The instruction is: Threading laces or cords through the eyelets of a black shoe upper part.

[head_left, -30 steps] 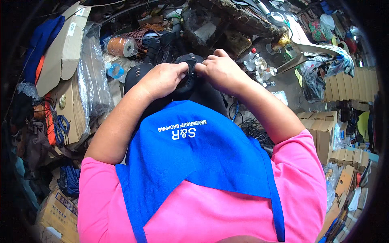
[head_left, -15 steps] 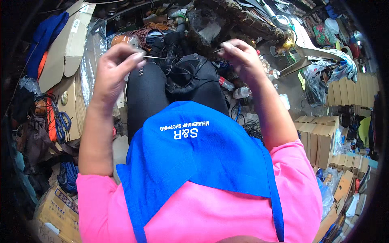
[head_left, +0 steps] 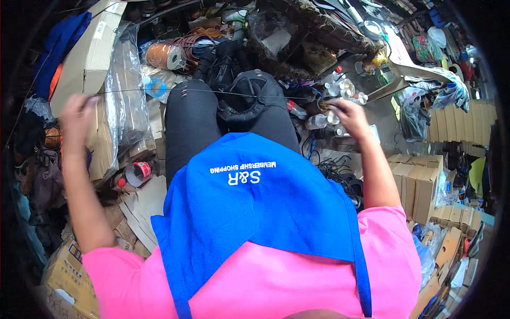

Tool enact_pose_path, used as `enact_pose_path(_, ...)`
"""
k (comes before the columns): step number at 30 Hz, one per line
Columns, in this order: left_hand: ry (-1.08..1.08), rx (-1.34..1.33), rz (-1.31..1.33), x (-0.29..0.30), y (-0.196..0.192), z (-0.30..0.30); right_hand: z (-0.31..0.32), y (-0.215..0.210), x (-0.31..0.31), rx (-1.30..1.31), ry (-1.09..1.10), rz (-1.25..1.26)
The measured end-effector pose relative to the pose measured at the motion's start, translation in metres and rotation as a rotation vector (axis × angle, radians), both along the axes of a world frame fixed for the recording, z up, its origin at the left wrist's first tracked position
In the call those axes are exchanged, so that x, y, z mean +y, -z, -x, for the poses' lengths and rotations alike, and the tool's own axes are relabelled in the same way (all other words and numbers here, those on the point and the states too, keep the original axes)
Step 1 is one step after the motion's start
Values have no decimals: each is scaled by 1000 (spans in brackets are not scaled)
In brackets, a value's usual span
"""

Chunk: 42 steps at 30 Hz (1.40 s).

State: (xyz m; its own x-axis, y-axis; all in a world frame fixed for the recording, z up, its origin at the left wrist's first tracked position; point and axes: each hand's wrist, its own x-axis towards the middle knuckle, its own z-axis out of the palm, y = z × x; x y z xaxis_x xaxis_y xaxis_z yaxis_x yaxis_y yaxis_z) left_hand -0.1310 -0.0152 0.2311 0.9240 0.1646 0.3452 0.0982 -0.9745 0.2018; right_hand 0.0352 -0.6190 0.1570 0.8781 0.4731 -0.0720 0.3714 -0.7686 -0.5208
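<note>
Setting: cluttered workshop floor, with cardboard boxes (head_left: 85,58) far left, flat cartons (head_left: 425,183) stacked right, and a spool of brown cord (head_left: 166,55) far ahead.
Person: seated, in a pink shirt and blue apron (head_left: 255,212), with a black shoe (head_left: 245,98) resting on the lap between the dark trouser legs.
Thread: a thin thread (head_left: 212,91) runs taut and nearly level from one hand to the other, passing just over the shoe.
Left hand: the left hand (head_left: 78,114) is flung far out to the left, fingers pinched on the thread's end; motion blur hides the exact grip.
Right hand: the right hand (head_left: 345,114) is out to the right, clenched on the other end near some small bottles (head_left: 348,90).
Why held so: the wide spread looks meant to draw a stitch tight.
Change: half a second ago both hands were closer to the shoe; a second ago they met on top of it.
</note>
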Motion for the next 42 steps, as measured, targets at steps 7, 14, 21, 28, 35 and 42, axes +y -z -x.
enact_pose_path(7, -333, 52, -277, 86, -21, 59, 5, 14, -149, 30, 485, 382)
enact_pose_path(14, 446, 117, 508, -181, 24, -63, 10, -17, 70, 182, -118, -130)
enact_pose_path(21, 582, 462, 543, -242, 34, -121, -5, -40, 144, 55, -307, -276)
enact_pose_path(28, 607, 763, 1047, -230, 55, -130, -9, -39, 150, 8, -427, -214)
enact_pose_path(35, 571, 860, 1287, -223, 64, -128, 11, -14, 150, 77, -284, -410)
enact_pose_path(42, 664, 915, 1281, -222, 62, -125, 31, -19, 147, -190, -339, -261)
